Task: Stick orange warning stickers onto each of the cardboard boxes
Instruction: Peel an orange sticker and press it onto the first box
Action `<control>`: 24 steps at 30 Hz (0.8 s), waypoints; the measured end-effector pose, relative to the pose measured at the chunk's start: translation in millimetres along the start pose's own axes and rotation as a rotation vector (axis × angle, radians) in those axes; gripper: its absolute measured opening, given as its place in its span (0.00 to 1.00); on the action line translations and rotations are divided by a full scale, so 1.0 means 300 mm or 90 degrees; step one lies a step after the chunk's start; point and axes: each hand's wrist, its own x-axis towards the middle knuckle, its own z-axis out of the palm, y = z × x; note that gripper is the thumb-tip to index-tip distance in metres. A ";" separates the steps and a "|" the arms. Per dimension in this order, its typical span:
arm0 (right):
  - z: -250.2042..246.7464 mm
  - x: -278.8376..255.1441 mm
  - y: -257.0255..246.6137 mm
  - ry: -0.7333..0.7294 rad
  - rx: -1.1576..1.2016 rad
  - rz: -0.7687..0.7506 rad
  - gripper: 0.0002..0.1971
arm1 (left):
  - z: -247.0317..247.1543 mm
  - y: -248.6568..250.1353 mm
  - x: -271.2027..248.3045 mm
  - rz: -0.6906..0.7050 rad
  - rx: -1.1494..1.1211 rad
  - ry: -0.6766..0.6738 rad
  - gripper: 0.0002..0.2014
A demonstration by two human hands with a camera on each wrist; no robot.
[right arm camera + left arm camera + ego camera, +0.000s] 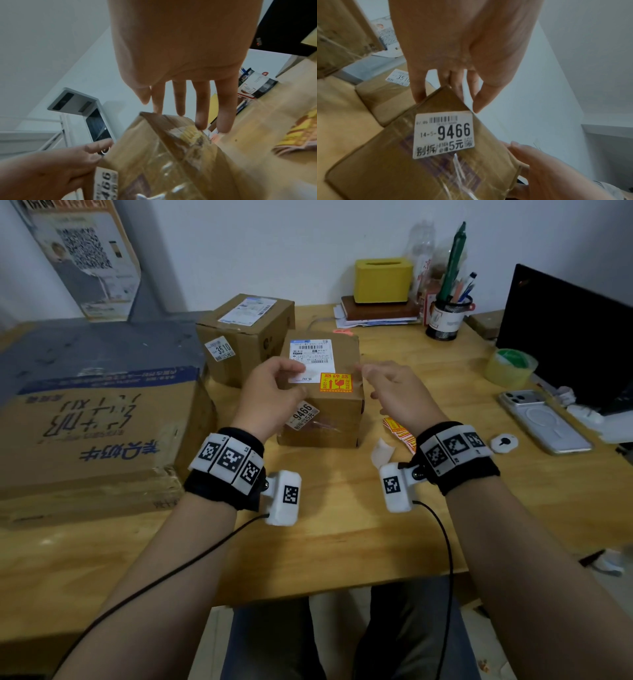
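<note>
A small cardboard box (329,412) labelled 9466 stands mid-table, with an orange warning sticker (336,382) on its top. My left hand (291,383) hovers over the top's left part, fingers relaxed and holding nothing; in the left wrist view my left hand (450,94) has its fingertips at the box (436,169) edge. My right hand (371,383) is just right of the box, fingers straight and empty. A second box (246,337) labelled 3510 stands behind. A big flat box (96,433) lies at left. Loose orange stickers (399,429) lie by my right wrist.
Along the back wall stand a yellow tissue box (383,280) and a pen holder (448,316). A tape roll (510,368), a phone (544,421) and a black screen (565,337) are at right. A white backing scrap (382,453) lies on the wooden table (325,542).
</note>
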 end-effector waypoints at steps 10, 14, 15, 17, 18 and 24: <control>0.002 -0.006 -0.028 -0.063 -0.003 0.080 0.28 | 0.014 0.018 0.041 -0.106 0.037 -0.047 0.16; -0.013 0.053 -0.024 -0.053 0.004 0.119 0.28 | 0.051 0.014 0.120 -0.120 0.009 -0.048 0.15; -0.019 0.068 -0.022 -0.049 0.004 0.124 0.29 | 0.064 0.014 0.141 -0.121 0.004 -0.046 0.15; -0.030 0.101 -0.016 -0.034 -0.019 0.136 0.29 | 0.094 0.019 0.179 -0.121 -0.011 -0.042 0.16; -0.039 0.121 -0.013 -0.023 -0.034 0.142 0.30 | 0.109 0.024 0.196 -0.120 -0.017 -0.040 0.16; -0.098 0.261 0.039 0.033 -0.082 0.153 0.28 | 0.201 0.064 0.289 -0.118 -0.070 -0.099 0.20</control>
